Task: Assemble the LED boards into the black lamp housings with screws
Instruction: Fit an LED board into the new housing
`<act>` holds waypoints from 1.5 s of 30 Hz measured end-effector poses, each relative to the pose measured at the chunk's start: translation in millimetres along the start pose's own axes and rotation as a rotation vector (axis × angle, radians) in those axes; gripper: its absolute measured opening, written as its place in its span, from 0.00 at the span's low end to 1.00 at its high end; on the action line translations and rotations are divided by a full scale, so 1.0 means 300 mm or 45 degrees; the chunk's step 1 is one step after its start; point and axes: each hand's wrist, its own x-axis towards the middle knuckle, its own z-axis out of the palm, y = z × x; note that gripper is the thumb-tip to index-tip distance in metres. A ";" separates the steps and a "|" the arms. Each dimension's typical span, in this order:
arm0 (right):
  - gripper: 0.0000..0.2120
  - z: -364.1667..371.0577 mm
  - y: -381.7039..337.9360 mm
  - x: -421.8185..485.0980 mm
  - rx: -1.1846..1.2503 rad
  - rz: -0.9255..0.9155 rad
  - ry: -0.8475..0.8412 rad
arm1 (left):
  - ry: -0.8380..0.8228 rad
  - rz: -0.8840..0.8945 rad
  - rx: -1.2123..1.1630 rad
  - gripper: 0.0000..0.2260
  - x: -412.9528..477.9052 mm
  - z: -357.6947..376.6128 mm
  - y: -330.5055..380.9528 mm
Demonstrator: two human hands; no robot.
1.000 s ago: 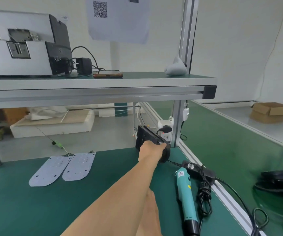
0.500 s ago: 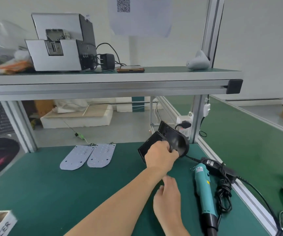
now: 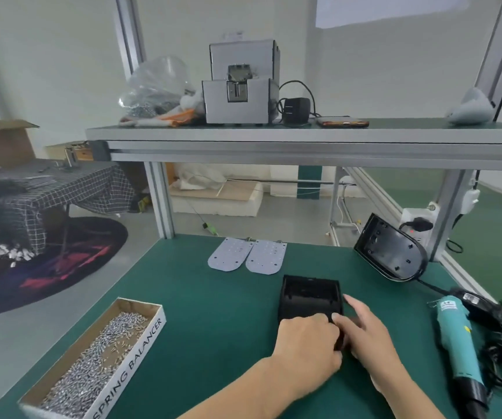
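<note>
Downward look at a green bench mat. In the middle, a black lamp housing (image 3: pixel 309 297), lying flat with hollow side up and near end under both hands. Left hand (image 3: pixel 307 349) curled over that near end, gripping it. Right hand (image 3: pixel 369 338) just beside, fingers loosely spread, index stretched along the housing's right wall, touching rather than clasping.

Near the mat's far edge, two pale LED boards (image 3: pixel 231 254), flat and side by side. At right, a second black housing (image 3: pixel 393 252) propped tilted by the frame post. Front right, a teal electric screwdriver (image 3: pixel 455 337). Front left, an open cardboard box of screws (image 3: pixel 98 358).

Probably settling the housing before fitting a board. Best squared up, cavity upward, steadied with one hand. Then lower a board level, holes matched to the mounts, before reaching for screws.
</note>
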 end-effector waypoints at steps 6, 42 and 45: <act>0.23 0.021 -0.020 -0.028 -0.101 0.045 0.068 | 0.458 -0.444 -0.196 0.20 -0.159 -0.117 -0.311; 0.17 0.041 -0.023 -0.005 -0.318 -0.109 0.152 | -0.309 -1.218 -0.170 0.57 0.583 -0.077 -0.942; 0.16 0.039 -0.032 -0.006 -0.298 -0.088 0.151 | -0.238 -1.209 -0.221 0.51 0.561 -0.094 -0.937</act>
